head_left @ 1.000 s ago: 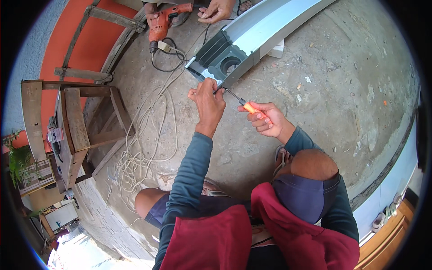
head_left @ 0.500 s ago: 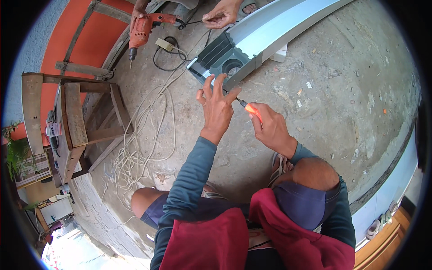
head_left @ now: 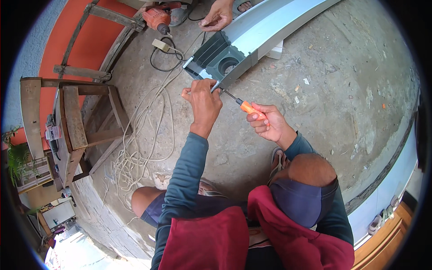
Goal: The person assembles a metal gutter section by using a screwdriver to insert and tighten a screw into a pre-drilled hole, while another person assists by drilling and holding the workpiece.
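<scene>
My right hand [head_left: 272, 123] is wrapped round the orange handle of a screwdriver [head_left: 247, 106]. The screwdriver's shaft points up and left, its tip close to the near edge of a dark grey gutter outlet piece [head_left: 215, 55]. This piece has a round hole and ribbed walls, and sits at the end of a long pale grey gutter [head_left: 265, 31]. With bent fingers, my left hand [head_left: 203, 105] grips the near corner of the outlet piece, beside the screwdriver's tip. Its fingertips are partly hidden, and whether it also holds a screw is too small to tell.
A co-worker's hand [head_left: 217, 15] hovers beside the gutter, near an orange power drill [head_left: 157, 19]. A pale cord [head_left: 132, 157] lies tangled on the concrete floor [head_left: 315, 126]. At the left stands a wooden frame [head_left: 74, 117] with a power tool [head_left: 52, 132] on it.
My right hand has turned and shifted slightly, with the screwdriver. My left hand's fingers have curled in from a spread pose onto the piece's corner. The co-worker's drill has moved up and tilted.
</scene>
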### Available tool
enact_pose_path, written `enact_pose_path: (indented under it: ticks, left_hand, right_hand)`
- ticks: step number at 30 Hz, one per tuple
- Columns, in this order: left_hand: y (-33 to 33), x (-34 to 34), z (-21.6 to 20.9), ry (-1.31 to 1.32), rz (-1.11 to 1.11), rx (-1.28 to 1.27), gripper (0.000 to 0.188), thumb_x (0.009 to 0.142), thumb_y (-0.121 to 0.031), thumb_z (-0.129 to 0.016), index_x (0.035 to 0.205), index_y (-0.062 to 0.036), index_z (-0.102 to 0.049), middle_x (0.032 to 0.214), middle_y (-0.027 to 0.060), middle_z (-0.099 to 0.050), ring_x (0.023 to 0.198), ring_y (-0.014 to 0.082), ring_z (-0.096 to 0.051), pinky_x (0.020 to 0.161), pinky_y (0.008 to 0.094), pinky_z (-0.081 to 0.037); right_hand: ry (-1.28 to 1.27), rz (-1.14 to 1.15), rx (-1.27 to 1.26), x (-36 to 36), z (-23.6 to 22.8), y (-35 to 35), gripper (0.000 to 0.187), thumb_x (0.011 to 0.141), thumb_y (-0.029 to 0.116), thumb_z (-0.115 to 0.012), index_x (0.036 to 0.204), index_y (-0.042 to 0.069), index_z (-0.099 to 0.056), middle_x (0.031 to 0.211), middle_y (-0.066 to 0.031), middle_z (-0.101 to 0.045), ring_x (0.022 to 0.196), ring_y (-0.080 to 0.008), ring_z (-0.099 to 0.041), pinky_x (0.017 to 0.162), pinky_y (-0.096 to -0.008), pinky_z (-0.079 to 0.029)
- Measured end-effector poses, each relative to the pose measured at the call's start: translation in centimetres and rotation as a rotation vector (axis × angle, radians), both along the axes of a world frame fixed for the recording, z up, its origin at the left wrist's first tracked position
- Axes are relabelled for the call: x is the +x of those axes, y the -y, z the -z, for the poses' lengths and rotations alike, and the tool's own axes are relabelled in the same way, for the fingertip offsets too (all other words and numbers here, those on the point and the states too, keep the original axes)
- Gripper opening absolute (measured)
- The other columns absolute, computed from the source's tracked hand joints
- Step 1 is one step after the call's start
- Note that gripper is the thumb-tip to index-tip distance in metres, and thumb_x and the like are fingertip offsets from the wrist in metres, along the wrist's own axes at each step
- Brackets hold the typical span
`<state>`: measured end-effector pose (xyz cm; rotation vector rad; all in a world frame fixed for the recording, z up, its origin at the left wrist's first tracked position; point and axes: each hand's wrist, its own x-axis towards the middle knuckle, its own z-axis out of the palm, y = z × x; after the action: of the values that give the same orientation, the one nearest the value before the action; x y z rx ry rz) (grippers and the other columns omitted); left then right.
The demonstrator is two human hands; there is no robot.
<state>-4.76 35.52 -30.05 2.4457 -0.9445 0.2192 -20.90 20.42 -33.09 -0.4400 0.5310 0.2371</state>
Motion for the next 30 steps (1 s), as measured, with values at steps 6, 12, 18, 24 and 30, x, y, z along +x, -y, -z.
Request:
enact_pose_path:
  ticks: [6, 12, 18, 24, 30]
  left_hand:
    - [0.4, 0.1, -0.4, -0.039, 0.028, 0.039, 0.024, 0.076, -0.006, -0.074, 0.099, -0.0054, -0.07, 0.092, 0.0078, -0.07, 0.098, 0.0237, -0.059, 0.092, 0.045, -0.027]
    - [0.5, 0.0, 0.3, -0.02, 0.048, -0.03, 0.025, 0.077, -0.006, -0.074, 0.101, -0.004, -0.071, 0.092, 0.0089, -0.07, 0.099, 0.0241, -0.059, 0.092, 0.0455, -0.028]
    - [-0.1, 0.2, 0.0, -0.009, 0.024, 0.069, 0.023, 0.078, -0.008, -0.074, 0.1, -0.0037, -0.071, 0.092, 0.0085, -0.07, 0.098, 0.0242, -0.059, 0.092, 0.0452, -0.027]
    - [0.1, 0.1, 0.3, -0.012, 0.061, -0.062, 0.021, 0.076, -0.004, -0.073, 0.096, -0.004, -0.072, 0.085, 0.0095, -0.066, 0.097, 0.0246, -0.058, 0.091, 0.0467, -0.028]
    - [-0.2, 0.1, 0.5, 0.017, 0.07, -0.037, 0.021, 0.075, -0.004, -0.071, 0.096, -0.0062, -0.072, 0.086, 0.0077, -0.066, 0.097, 0.024, -0.058, 0.091, 0.0468, -0.028]
  right_hand:
    - [0.29, 0.164, -1.42, 0.6, -0.3, -1.2, 0.019, 0.098, 0.018, -0.063, 0.109, 0.003, -0.063, 0.083, -0.0046, -0.066, 0.054, -0.0106, -0.056, 0.044, -0.025, -0.04]
    - [0.12, -0.091, -0.218, 0.5, 1.2, 0.5, 0.027, 0.1, 0.02, -0.059, 0.116, -0.001, -0.06, 0.076, -0.0021, -0.062, 0.05, -0.0076, -0.051, 0.041, -0.0227, -0.037]
    - [0.041, -0.008, -0.032, 0.4, 0.3, 0.0, 0.029, 0.101, 0.022, -0.055, 0.118, -0.001, -0.058, 0.069, -0.001, -0.057, 0.046, -0.0048, -0.045, 0.038, -0.0191, -0.031]
    - [0.202, 0.072, -1.104, 0.4, -0.5, -1.6, 0.022, 0.102, 0.017, -0.054, 0.114, -0.001, -0.061, 0.075, -0.0031, -0.061, 0.047, -0.0065, -0.048, 0.037, -0.0203, -0.03]
    - [0.06, -0.014, -0.455, 0.8, -0.8, -0.2, 0.021, 0.099, 0.012, -0.058, 0.115, -0.001, -0.06, 0.079, -0.0036, -0.063, 0.048, -0.0076, -0.05, 0.038, -0.0216, -0.032]
